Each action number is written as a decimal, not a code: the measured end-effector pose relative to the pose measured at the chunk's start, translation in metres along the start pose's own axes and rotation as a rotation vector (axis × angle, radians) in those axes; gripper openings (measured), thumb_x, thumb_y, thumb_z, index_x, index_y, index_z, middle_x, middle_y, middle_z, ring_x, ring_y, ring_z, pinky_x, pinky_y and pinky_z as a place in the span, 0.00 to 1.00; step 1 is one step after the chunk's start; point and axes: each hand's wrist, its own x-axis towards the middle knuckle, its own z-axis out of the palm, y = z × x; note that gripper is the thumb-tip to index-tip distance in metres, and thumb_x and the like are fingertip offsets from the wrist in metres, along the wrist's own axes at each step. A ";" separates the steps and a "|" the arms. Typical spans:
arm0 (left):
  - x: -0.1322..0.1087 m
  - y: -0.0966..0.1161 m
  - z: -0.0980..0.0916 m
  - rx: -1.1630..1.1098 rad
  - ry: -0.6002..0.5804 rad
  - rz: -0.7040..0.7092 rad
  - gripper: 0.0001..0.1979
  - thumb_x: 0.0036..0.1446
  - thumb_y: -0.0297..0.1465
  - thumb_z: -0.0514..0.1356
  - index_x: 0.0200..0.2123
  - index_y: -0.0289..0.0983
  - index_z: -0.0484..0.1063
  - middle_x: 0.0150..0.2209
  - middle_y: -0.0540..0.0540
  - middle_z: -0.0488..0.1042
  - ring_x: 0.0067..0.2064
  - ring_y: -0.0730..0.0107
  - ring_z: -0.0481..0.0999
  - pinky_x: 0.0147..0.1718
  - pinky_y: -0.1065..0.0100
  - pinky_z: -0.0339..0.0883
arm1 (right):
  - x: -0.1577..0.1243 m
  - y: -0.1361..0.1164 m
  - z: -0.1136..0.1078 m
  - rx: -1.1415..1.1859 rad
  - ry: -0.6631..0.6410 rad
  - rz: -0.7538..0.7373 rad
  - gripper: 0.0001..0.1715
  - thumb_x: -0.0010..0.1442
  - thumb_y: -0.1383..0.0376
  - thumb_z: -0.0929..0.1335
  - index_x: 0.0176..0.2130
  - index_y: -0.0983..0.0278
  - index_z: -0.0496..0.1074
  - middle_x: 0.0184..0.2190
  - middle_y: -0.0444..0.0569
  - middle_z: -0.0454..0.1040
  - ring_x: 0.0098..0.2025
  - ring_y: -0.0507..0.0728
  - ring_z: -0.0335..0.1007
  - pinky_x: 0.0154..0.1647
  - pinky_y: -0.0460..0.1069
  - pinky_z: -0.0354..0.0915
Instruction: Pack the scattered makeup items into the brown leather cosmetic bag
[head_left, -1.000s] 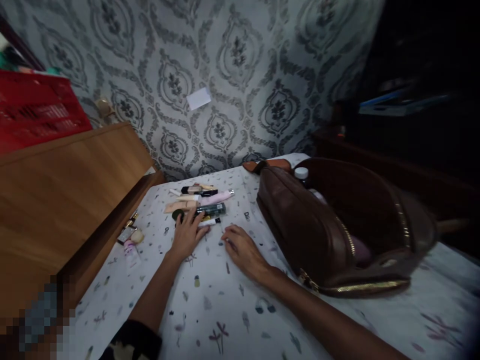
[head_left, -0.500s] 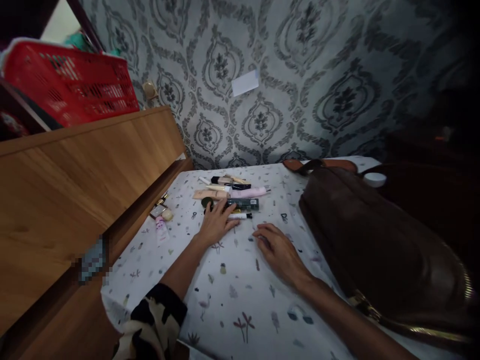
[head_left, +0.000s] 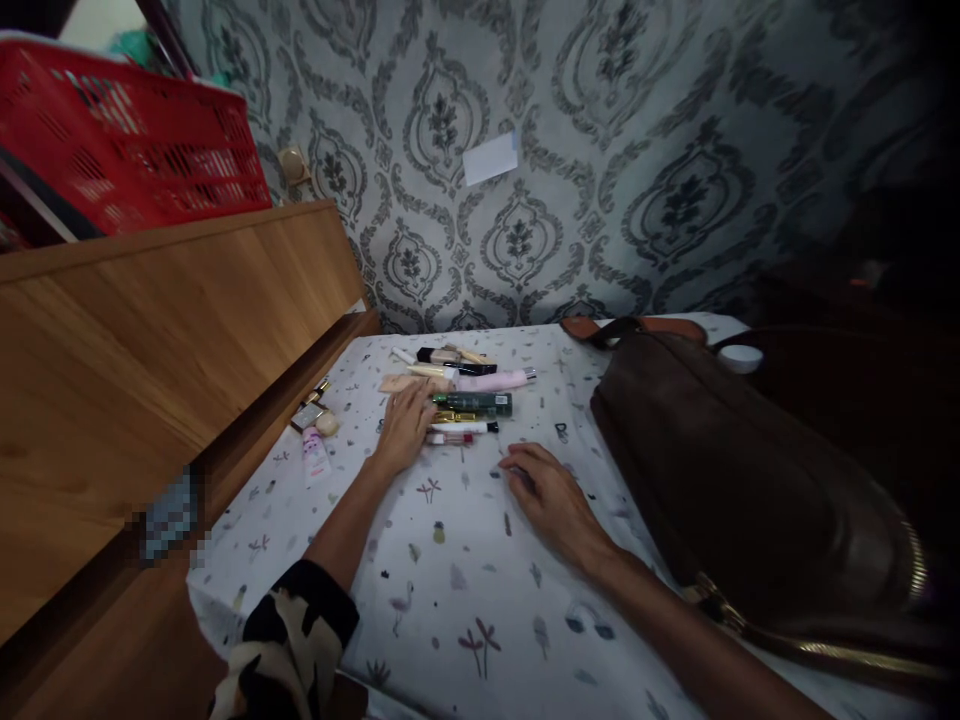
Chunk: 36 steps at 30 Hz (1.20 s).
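My left hand [head_left: 406, 428] lies flat, fingers stretched, on the left end of a row of cosmetic tubes on the patterned sheet [head_left: 465, 590]. Beside its fingers are a dark green tube [head_left: 474, 403], a pink tube [head_left: 491, 380], a gold stick [head_left: 454, 417] and a small red-tipped stick [head_left: 450, 438]. My right hand [head_left: 551, 495] rests on the sheet a little nearer me, fingers loosely curled, with nothing visible in it. A big brown leather bag [head_left: 742, 500] lies just right of that hand.
A wooden cabinet [head_left: 150, 330] runs along the left, with a red plastic basket [head_left: 127, 140] on top. A few small cosmetics [head_left: 315, 430] lie by its edge. A white cap [head_left: 739, 358] shows behind the bag. Patterned wallpaper is at the back.
My left hand has slid left along the row, uncovering a gold stick and a red-tipped stick. My right hand has barely moved. The view has swung left since a second ago.
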 end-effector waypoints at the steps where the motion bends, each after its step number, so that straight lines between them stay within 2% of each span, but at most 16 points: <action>1: 0.001 -0.006 0.000 -0.004 -0.003 -0.020 0.24 0.73 0.38 0.41 0.67 0.39 0.58 0.69 0.39 0.61 0.71 0.59 0.56 0.66 0.48 0.53 | 0.000 0.000 0.000 0.002 0.001 0.000 0.14 0.59 0.70 0.62 0.38 0.63 0.77 0.47 0.55 0.76 0.51 0.61 0.73 0.54 0.56 0.69; 7: 0.004 -0.023 -0.007 0.000 -0.018 -0.053 0.22 0.72 0.38 0.45 0.64 0.41 0.63 0.63 0.43 0.69 0.65 0.61 0.65 0.63 0.57 0.59 | -0.001 -0.002 0.000 0.004 -0.003 0.001 0.14 0.59 0.69 0.62 0.39 0.62 0.76 0.46 0.55 0.75 0.51 0.61 0.72 0.54 0.55 0.68; 12: 0.003 -0.033 -0.022 0.044 0.098 -0.220 0.26 0.72 0.44 0.42 0.56 0.38 0.71 0.52 0.36 0.74 0.56 0.50 0.72 0.54 0.51 0.65 | -0.002 -0.004 0.001 0.000 0.011 0.014 0.14 0.61 0.69 0.62 0.39 0.63 0.76 0.46 0.56 0.75 0.52 0.62 0.72 0.55 0.56 0.68; 16: -0.003 -0.049 -0.023 0.015 0.128 -0.273 0.29 0.73 0.42 0.37 0.47 0.35 0.75 0.43 0.37 0.76 0.51 0.54 0.75 0.52 0.54 0.67 | -0.002 -0.005 0.000 0.001 -0.004 0.013 0.14 0.61 0.70 0.62 0.39 0.63 0.76 0.46 0.55 0.75 0.51 0.61 0.72 0.55 0.56 0.68; 18: -0.004 -0.053 -0.019 -0.022 0.107 -0.227 0.27 0.73 0.41 0.38 0.49 0.36 0.74 0.45 0.38 0.77 0.52 0.58 0.75 0.54 0.57 0.67 | -0.002 -0.006 -0.001 0.007 -0.012 0.013 0.13 0.61 0.70 0.62 0.39 0.63 0.76 0.46 0.55 0.74 0.51 0.61 0.72 0.54 0.55 0.68; 22: -0.004 -0.052 -0.012 -0.080 0.050 -0.117 0.23 0.73 0.40 0.42 0.60 0.39 0.67 0.56 0.41 0.73 0.59 0.63 0.70 0.59 0.60 0.64 | -0.002 -0.006 -0.001 0.017 -0.001 0.008 0.13 0.60 0.71 0.62 0.38 0.63 0.75 0.46 0.55 0.74 0.51 0.61 0.72 0.54 0.55 0.68; 24: -0.004 -0.050 -0.012 -0.086 0.027 -0.084 0.22 0.73 0.39 0.43 0.61 0.40 0.66 0.59 0.42 0.71 0.61 0.65 0.68 0.61 0.60 0.61 | -0.002 -0.006 -0.001 0.017 0.012 0.005 0.13 0.60 0.71 0.62 0.38 0.63 0.75 0.45 0.55 0.75 0.51 0.61 0.72 0.54 0.55 0.68; 27: -0.004 -0.047 -0.014 -0.080 0.005 -0.067 0.20 0.72 0.37 0.44 0.57 0.42 0.70 0.58 0.45 0.71 0.61 0.65 0.68 0.62 0.61 0.60 | -0.002 -0.006 0.000 0.021 0.029 -0.008 0.13 0.59 0.72 0.62 0.38 0.63 0.75 0.45 0.54 0.75 0.51 0.61 0.72 0.54 0.55 0.68; 30: -0.004 -0.046 -0.019 -0.056 0.031 -0.112 0.18 0.71 0.38 0.46 0.54 0.42 0.72 0.54 0.44 0.74 0.56 0.61 0.71 0.58 0.59 0.64 | -0.003 -0.006 0.000 0.033 0.037 -0.021 0.13 0.58 0.73 0.63 0.38 0.63 0.75 0.44 0.54 0.75 0.50 0.60 0.72 0.53 0.55 0.69; 33: -0.004 -0.049 -0.027 -0.025 0.099 -0.187 0.19 0.69 0.41 0.47 0.44 0.39 0.74 0.44 0.40 0.76 0.51 0.54 0.72 0.52 0.55 0.66 | -0.003 -0.007 0.000 0.041 0.042 -0.029 0.14 0.58 0.74 0.62 0.38 0.63 0.75 0.43 0.54 0.75 0.49 0.60 0.72 0.53 0.55 0.69; 36: -0.002 -0.056 -0.032 -0.003 0.144 -0.234 0.23 0.69 0.44 0.44 0.34 0.38 0.72 0.39 0.37 0.75 0.50 0.50 0.72 0.53 0.52 0.64 | -0.002 -0.008 0.000 0.039 0.046 -0.030 0.14 0.58 0.74 0.62 0.38 0.64 0.75 0.43 0.55 0.75 0.50 0.61 0.72 0.53 0.55 0.69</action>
